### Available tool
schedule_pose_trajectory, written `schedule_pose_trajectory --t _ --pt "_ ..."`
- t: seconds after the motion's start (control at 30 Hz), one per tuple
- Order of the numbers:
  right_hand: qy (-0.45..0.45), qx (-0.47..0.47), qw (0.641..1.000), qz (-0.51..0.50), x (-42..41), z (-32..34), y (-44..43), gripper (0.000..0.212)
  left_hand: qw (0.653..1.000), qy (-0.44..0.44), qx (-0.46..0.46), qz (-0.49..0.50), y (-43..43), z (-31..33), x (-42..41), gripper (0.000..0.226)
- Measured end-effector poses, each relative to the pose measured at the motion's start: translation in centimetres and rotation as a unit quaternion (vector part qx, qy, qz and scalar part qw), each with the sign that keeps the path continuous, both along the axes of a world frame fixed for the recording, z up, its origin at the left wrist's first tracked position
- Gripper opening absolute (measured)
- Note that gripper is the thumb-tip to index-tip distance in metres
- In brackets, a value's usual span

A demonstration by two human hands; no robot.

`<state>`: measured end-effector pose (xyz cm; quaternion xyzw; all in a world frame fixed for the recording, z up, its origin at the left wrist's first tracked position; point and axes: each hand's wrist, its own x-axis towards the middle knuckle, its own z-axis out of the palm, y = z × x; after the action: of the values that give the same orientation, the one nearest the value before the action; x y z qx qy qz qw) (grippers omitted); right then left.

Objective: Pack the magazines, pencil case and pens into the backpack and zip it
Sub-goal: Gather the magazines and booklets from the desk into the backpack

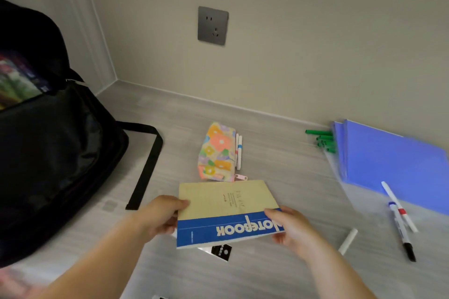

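Note:
Both my hands hold a beige and blue notebook (pixel 226 213) above the grey table: my left hand (pixel 160 216) grips its left edge, my right hand (pixel 289 228) pinches its right edge. The black backpack (pixel 56 153) stands open at the left, with colourful magazines (pixel 17 80) showing inside. A flowered pencil case (pixel 216 153) lies just beyond the notebook, two white pens (pixel 238 150) alongside it. To the right lie two markers (pixel 398 216) and a white cap (pixel 348 240).
Blue folders (pixel 393 162) lie at the right against the wall, with several green pens (pixel 323 141) beside them. A small black packet (pixel 221 251) sits under the notebook. The backpack strap (pixel 145 170) trails across the table. A wall socket (pixel 212 25) is ahead.

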<state>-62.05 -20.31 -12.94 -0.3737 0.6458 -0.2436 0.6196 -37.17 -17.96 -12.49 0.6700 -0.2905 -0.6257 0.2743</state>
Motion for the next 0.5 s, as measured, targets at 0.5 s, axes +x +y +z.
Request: schedule_pose_trajectory --t 0.5 --pt "-0.246 -0.182 0.950 0.056 9.5 7.5 0.1 0.028 0.976 0.076 -0.177 0.097 4.3 6.3 2.5 0.023"
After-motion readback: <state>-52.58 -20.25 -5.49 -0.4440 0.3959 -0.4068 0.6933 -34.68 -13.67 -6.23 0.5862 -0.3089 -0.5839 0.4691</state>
